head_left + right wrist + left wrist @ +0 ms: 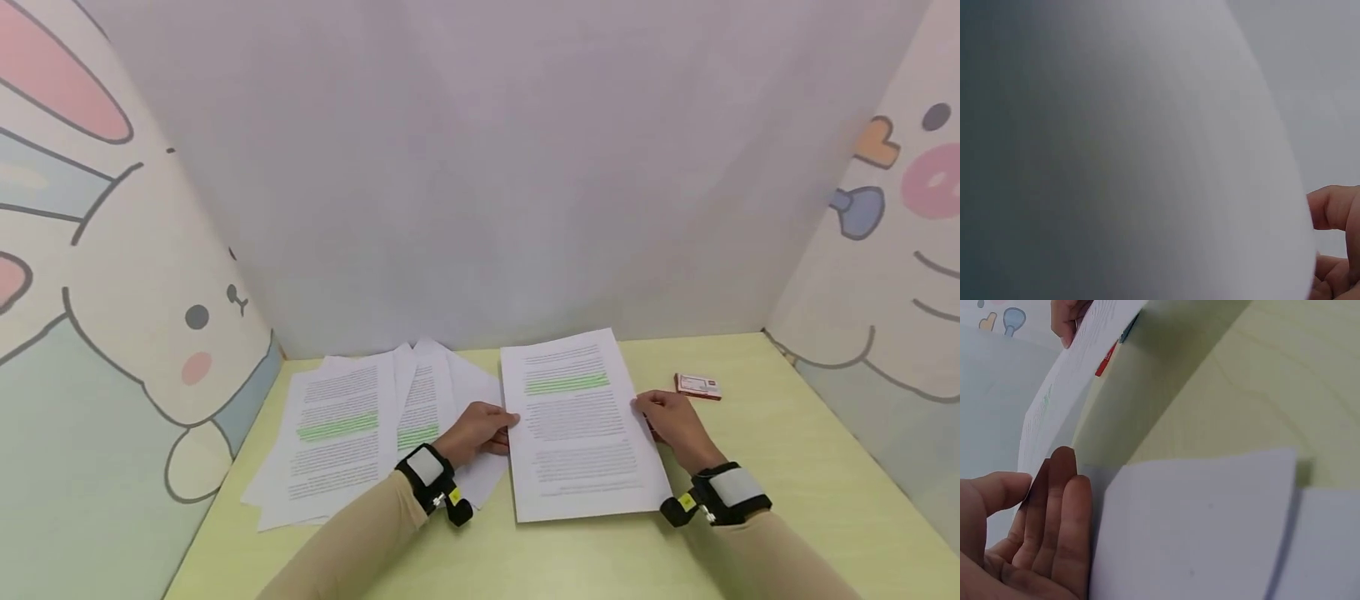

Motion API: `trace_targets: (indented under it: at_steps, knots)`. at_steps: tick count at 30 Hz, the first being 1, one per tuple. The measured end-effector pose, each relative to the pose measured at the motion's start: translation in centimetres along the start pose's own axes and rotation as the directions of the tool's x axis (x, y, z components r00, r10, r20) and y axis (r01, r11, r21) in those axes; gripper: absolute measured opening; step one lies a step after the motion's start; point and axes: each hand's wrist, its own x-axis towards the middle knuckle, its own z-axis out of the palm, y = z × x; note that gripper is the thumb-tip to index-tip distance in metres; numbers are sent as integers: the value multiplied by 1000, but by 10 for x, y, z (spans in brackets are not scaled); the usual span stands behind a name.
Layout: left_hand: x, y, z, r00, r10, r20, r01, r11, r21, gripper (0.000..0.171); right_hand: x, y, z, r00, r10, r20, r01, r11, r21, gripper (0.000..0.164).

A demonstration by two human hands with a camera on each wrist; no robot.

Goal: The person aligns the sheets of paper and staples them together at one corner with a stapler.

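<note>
The left grip [474, 433] and right grip [677, 427] pinch opposite edges of a highlighted paper [577, 429] (raised between them), which could buckle if they press inward, while loose pages [330, 467] beside the left grip might slide if brushed.

You have a small red-and-white box [698, 386] on the pale yellow table [802, 442] at right, a cartoon-rabbit wall [127, 275] left, a plain wall [510, 183] far.

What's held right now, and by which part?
A printed page: left grip pinches its left edge, right grip its right edge, both partway along.
</note>
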Motion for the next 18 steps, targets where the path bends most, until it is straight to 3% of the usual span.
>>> trace_targets:
  at_steps: [11, 18]
  knots:
    - [-35, 0, -21, 998, -63, 21, 61, 996, 62, 21, -5, -1, 23, 996, -45, 80, 42, 998, 40, 38]
    - [-44, 1, -29, 994, -106, 20, 104, 991, 82, 20, -8, -1, 32, 991, -67, 119, 62, 997, 43, 35]
